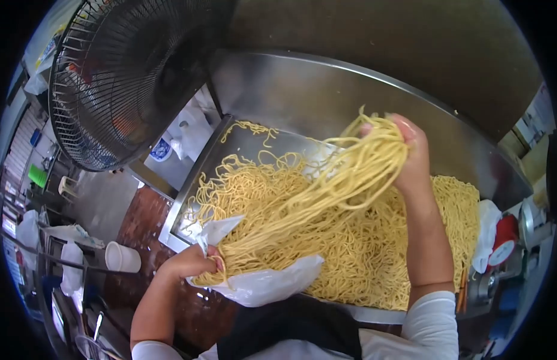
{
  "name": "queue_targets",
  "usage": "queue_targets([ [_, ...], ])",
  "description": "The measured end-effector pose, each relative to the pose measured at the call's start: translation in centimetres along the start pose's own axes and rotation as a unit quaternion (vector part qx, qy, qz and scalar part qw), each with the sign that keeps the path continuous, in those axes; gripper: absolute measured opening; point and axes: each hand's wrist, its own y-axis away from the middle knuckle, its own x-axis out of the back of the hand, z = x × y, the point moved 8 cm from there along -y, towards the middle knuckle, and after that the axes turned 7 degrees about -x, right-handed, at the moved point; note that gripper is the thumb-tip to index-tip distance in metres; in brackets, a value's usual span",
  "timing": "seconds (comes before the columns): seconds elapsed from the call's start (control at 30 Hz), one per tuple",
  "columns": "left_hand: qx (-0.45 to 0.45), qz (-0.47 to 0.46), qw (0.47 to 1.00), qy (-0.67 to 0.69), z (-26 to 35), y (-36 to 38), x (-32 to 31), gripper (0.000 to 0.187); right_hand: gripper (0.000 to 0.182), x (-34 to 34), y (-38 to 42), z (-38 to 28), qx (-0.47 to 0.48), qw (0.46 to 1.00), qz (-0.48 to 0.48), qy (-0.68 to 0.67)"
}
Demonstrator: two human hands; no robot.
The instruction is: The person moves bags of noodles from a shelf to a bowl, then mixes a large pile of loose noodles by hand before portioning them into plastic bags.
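My right hand (pixel 412 150) is raised over the metal tray, its fingers closed round a thick bunch of yellow noodles (pixel 350 180). The long strands stretch down and left from it to a white plastic bag (pixel 272 282). Low at the left, my left hand (pixel 197 262) grips the bag at its edge, and noodle ends lie by its fingers. Part of this hand's grip is hidden by the bag and strands. Beneath both hands, a broad heap of loose noodles (pixel 374 258) covers much of the tray (pixel 177 223).
A large black fan (pixel 128 78) stands at the upper left, close to the tray. Behind the tray rises a metal back wall (pixel 326 90). To the right are a red container (pixel 503 240) and a white bag (pixel 486 234). A white bucket (pixel 122 258) is at the left.
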Motion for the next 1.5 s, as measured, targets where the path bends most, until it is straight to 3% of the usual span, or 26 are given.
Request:
queue_targets([
  [0.03,-0.008,0.006,1.0,-0.019,0.2,0.1,0.3,0.018,0.013,-2.2,-0.1,-0.8,-0.004,0.996,-0.051,-0.073],
  [0.1,-0.003,0.021,1.0,-0.019,-0.7,0.2,0.7,0.017,0.024,-6.7,0.6,-0.8,0.04,0.985,-0.131,0.104],
  [0.17,0.0,0.044,0.999,-0.019,-1.2,0.6,0.9,0.016,0.043,-12.6,2.4,5.7,0.196,0.892,-0.235,0.333],
  [0.23,-0.071,0.095,0.991,-0.058,0.7,1.4,0.6,0.02,0.057,-17.2,6.4,17.6,0.049,0.863,-0.357,0.353],
  [0.3,-0.117,0.146,0.981,-0.054,4.5,2.9,0.0,0.023,0.062,-20.4,9.2,23.6,-0.092,0.825,-0.429,0.357],
  [0.33,-0.163,0.191,0.967,-0.052,6.3,3.5,0.4,0.027,0.062,-20.3,9.9,23.2,-0.085,0.825,-0.429,0.358],
  [0.4,-0.171,0.184,0.968,0.002,6.4,2.3,0.0,0.036,0.049,-18.3,10.8,21.0,-0.022,0.816,-0.366,0.448],
  [0.43,-0.208,0.169,0.955,0.123,7.7,1.3,-0.9,0.038,0.049,-18.0,12.1,19.8,-0.02,0.815,-0.367,0.447],
  [0.47,-0.244,0.151,0.927,0.242,9.6,0.2,-1.4,0.041,0.044,-17.0,12.9,18.5,-0.053,0.844,-0.332,0.418],
  [0.53,-0.24,0.114,0.93,0.253,14.8,-0.9,-2.2,0.046,0.04,-16.3,12.7,16.5,-0.079,0.868,-0.295,0.391],
  [0.63,-0.319,0.075,0.922,0.206,23.9,-0.9,-3.7,0.046,0.039,-17.6,10.7,11.5,-0.128,0.925,-0.276,0.227],
  [0.7,-0.341,0.046,0.916,0.206,26.9,0.9,-4.7,0.046,0.04,-20.3,10.0,4.9,0.049,0.983,-0.175,-0.022],
  [0.8,-0.389,0.017,0.895,0.217,27.5,3.9,-3.3,0.055,0.04,-26.5,12.4,5.8,-0.025,0.965,-0.214,-0.149],
  [0.87,-0.439,0.038,0.895,0.075,23.7,0.3,-3.9,0.066,0.04,-30.1,15.0,9.4,-0.106,0.935,-0.268,-0.206],
  [0.9,-0.393,0.028,0.91,-0.128,20.4,-2.9,-5.2,0.073,0.04,-31.2,16.7,11.1,-0.142,0.917,-0.299,-0.225],
  [0.93,-0.333,0.02,0.886,-0.323,16.9,-5.7,-6.3,0.08,0.04,-31.5,17.9,12.6,-0.168,0.901,-0.326,-0.23],
  [1.0,-0.184,-0.032,0.831,-0.524,12.1,-9.5,-10.2,0.083,0.04,-32.3,20.5,14.0,-0.201,0.877,-0.365,-0.239],
  [1.03,-0.189,-0.031,0.832,-0.52,11.6,-11.3,-11.2,0.083,0.04,-32.3,21.1,14.2,-0.208,0.871,-0.378,-0.233],
  [1.1,-0.15,0.006,0.866,-0.476,9.6,-14.4,-12.2,0.073,0.04,-31.8,21.4,14.3,-0.216,0.868,-0.392,-0.217],
  [1.23,-0.165,-0.021,0.903,-0.396,10.2,-17.1,-12.8,0.06,0.04,-28.7,20.4,13.5,-0.164,0.912,-0.36,-0.11],
  [1.3,-0.158,0.047,0.976,-0.146,12.0,-16.2,-10.8,0.055,0.04,-25.6,19.1,11.6,-0.035,0.949,-0.309,0.055],
  [1.33,-0.165,0.037,0.973,-0.155,12.5,-15.7,-10.5,0.055,0.04,-23.9,18.6,10.1,0.064,0.934,-0.299,0.183],
  [1.37,-0.215,0.021,0.975,0.057,13.3,-14.9,-9.9,0.056,0.043,-23.3,18.6,10.4,-0.004,0.874,-0.43,0.228],
  [1.4,-0.25,0.003,0.93,0.27,13.9,-14.2,-9.2,0.058,0.046,-20.8,18.8,9.8,-0.075,0.788,-0.551,0.264],
  [1.47,-0.246,-0.046,0.906,0.34,14.3,-13.2,-8.6,0.056,0.043,-12.0,15.0,7.0,-0.199,0.913,-0.352,0.063],
  [1.5,-0.238,-0.079,0.876,0.413,14.8,-12.7,-8.8,0.055,0.041,-8.0,12.9,5.0,-0.056,0.958,-0.221,0.174],
])
